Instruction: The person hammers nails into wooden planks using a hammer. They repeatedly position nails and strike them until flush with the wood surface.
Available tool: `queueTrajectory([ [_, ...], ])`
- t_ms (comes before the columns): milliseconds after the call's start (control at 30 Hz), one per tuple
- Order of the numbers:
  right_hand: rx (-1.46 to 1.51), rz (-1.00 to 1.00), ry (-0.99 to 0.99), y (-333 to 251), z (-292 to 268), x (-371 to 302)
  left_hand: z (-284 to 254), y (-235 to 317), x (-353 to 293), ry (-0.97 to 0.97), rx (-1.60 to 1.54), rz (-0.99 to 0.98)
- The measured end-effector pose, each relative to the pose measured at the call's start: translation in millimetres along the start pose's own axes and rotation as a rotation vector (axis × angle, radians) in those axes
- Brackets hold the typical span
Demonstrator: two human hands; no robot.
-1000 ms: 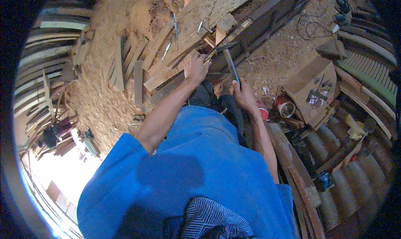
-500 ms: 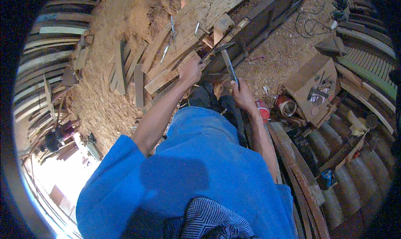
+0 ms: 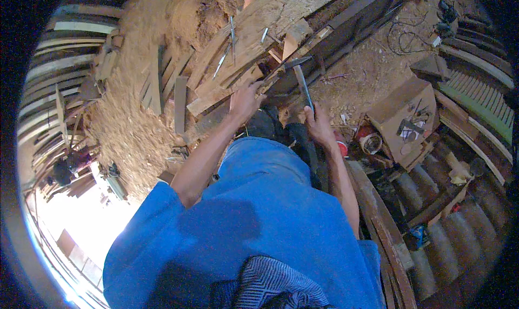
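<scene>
R hand [image 3: 321, 126] is gripping the hammer [image 3: 303, 85] handle, fingers wrapped w/ no gap; its head is hovering nr the bench [image 3: 277, 14] edge. L hand [image 3: 246, 102] is curling alongside, contents unclear. Floor [image 3: 359, 60] beyond is giving room.

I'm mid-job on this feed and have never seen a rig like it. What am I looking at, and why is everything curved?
There is no machine here: these are a person's two bare hands. The view comes from a fisheye camera on the head, looking down, so straight edges bend toward the rim. The blue shirt is the wearer's own.

The right hand grips a hammer by its handle, head end away from the body. The left hand is by the near edge of a plank surface; whether it holds anything is unclear. On that surface are a wooden block and some slim pieces, too small to identify.
</scene>
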State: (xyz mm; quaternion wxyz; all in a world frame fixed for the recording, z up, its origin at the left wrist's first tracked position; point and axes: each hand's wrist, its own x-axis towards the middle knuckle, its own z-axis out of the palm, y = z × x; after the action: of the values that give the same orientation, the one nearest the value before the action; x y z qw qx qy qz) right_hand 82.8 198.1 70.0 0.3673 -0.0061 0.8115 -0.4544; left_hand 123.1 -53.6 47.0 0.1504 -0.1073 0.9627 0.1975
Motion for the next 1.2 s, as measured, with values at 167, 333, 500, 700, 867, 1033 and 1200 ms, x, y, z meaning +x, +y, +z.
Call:
queueTrajectory([
  [167,-0.053,-0.084,0.106,21,10,5,8,2,24,-0.144,0.168,0.099],
  [333,-0.04,-0.044,0.074,30,13,9,19,0,36,-0.126,0.239,0.136],
  [500,-0.073,0.027,0.018,23,9,8,20,-8,58,-0.196,0.319,0.263],
  [700,-0.036,-0.024,0.064,18,11,4,17,-8,64,-0.295,0.27,0.138],
  [867,-0.008,-0.015,0.064,19,12,5,10,2,51,-0.181,0.066,-0.014],
  [1033,-0.03,-0.027,0.049,18,11,3,17,33,31,0.023,0.035,-0.127],
  [1200,-0.013,-0.072,0.079,16,11,3,18,39,36,-0.011,0.012,-0.223],
])
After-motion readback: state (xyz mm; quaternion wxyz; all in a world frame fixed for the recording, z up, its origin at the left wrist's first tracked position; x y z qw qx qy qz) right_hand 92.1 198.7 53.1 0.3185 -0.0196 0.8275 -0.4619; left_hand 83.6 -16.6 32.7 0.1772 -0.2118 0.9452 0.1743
